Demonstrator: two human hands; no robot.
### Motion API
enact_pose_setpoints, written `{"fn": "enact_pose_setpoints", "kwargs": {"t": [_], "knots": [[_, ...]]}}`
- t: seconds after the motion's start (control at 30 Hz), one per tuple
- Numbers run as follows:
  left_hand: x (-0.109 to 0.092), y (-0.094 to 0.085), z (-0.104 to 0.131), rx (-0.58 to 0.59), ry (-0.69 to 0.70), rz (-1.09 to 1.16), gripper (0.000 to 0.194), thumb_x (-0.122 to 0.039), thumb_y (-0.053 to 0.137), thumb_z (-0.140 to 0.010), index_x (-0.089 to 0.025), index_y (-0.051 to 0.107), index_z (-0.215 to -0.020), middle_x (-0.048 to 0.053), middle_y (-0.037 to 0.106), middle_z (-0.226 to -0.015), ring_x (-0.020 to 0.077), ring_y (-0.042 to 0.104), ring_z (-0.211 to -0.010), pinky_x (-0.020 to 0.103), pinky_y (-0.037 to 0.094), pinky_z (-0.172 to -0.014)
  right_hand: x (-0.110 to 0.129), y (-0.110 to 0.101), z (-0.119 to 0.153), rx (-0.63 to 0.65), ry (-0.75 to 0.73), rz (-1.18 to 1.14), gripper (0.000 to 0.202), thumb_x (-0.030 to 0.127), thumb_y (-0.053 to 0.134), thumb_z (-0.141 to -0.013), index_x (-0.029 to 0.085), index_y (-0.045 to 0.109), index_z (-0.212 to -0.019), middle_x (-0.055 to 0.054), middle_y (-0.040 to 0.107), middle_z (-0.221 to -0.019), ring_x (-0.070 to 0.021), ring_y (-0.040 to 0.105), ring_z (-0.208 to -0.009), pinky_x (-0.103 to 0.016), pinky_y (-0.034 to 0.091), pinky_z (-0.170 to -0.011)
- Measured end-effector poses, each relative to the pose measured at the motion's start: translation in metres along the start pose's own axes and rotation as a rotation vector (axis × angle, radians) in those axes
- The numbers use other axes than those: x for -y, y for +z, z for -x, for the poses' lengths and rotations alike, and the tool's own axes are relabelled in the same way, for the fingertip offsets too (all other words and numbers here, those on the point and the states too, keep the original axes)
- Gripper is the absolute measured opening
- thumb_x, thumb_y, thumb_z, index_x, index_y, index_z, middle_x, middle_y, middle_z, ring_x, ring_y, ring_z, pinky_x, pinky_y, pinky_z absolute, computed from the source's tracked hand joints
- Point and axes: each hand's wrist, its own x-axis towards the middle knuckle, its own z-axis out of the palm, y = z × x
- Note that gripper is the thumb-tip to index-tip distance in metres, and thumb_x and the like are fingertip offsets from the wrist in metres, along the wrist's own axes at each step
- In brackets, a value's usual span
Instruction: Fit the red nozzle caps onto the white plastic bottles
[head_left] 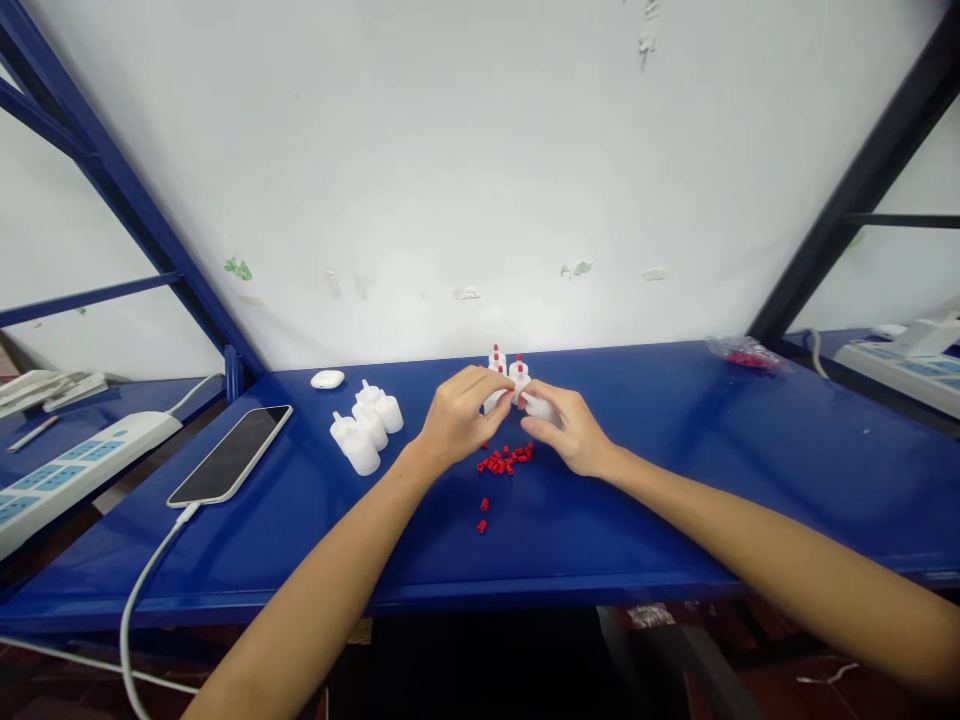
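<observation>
My right hand [568, 428] is closed around a small white bottle [538, 407], tilted with its tip toward my other hand. My left hand [466, 412] has its thumb and fingers pinched together at that bottle's tip; what the pinch holds is too small to make out. Just behind the hands stand several white bottles with red caps [519, 371], partly hidden by my fingers. Loose red caps [496, 463] lie in a small pile on the blue table below the hands, and two more red caps [483, 515] sit nearer the front edge.
Several uncapped white bottles [358, 445] lie left of my left hand, near a white case [327, 379]. A phone [231, 455] with a charging cable and a power strip [79, 470] are farther left. A plastic bag of red pieces [746, 356] rests at the back right.
</observation>
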Motion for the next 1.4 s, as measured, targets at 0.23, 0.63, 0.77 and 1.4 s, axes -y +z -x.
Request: {"fn": "enact_pose_setpoints", "kwargs": {"t": [0.23, 0.63, 0.77, 1.4], "knots": [[-0.011, 0.011, 0.003, 0.036, -0.025, 0.128, 0.012, -0.020, 0.056, -0.096, -0.019, 0.067, -0.097, 0.007, 0.073, -0.097, 0.0162, 0.068, -0.092, 0.032, 0.056, -0.085, -0.002, -0.001, -0.002, 0.024, -0.057, 0.107, 0.021, 0.036, 0.044, -0.096, 0.022, 0.060, -0.093, -0.005, 0.065, -0.089, -0.0228, 0.058, -0.079, -0.033, 0.040, -0.071], [-0.007, 0.005, 0.000, 0.070, 0.029, 0.235, 0.009, -0.017, 0.060, -0.095, -0.017, 0.068, -0.095, 0.004, 0.072, -0.088, 0.0146, 0.064, -0.079, 0.028, 0.052, -0.076, -0.001, -0.004, -0.003, 0.044, -0.035, 0.176, 0.014, 0.025, 0.044, -0.091, 0.021, 0.057, -0.095, -0.005, 0.064, -0.092, -0.0216, 0.059, -0.081, -0.033, 0.040, -0.072], [-0.007, 0.004, -0.001, 0.131, -0.028, 0.264, 0.009, -0.017, 0.061, -0.094, -0.017, 0.069, -0.096, 0.004, 0.072, -0.088, 0.0144, 0.063, -0.077, 0.028, 0.050, -0.074, -0.004, -0.004, -0.003, 0.048, -0.081, 0.176, 0.014, 0.028, 0.043, -0.093, 0.020, 0.055, -0.093, -0.007, 0.060, -0.096, -0.0215, 0.057, -0.084, -0.033, 0.041, -0.074], [-0.014, 0.016, 0.003, 0.237, -0.441, 0.667, 0.017, -0.023, 0.066, -0.085, -0.014, 0.076, -0.095, 0.005, 0.074, -0.086, 0.0124, 0.060, -0.069, 0.023, 0.049, -0.066, 0.003, -0.001, -0.004, 0.063, 0.109, 0.243, 0.041, 0.052, 0.040, -0.091, 0.020, 0.064, -0.079, -0.002, 0.061, -0.065, -0.0177, 0.053, -0.060, -0.028, 0.029, -0.061]]}}
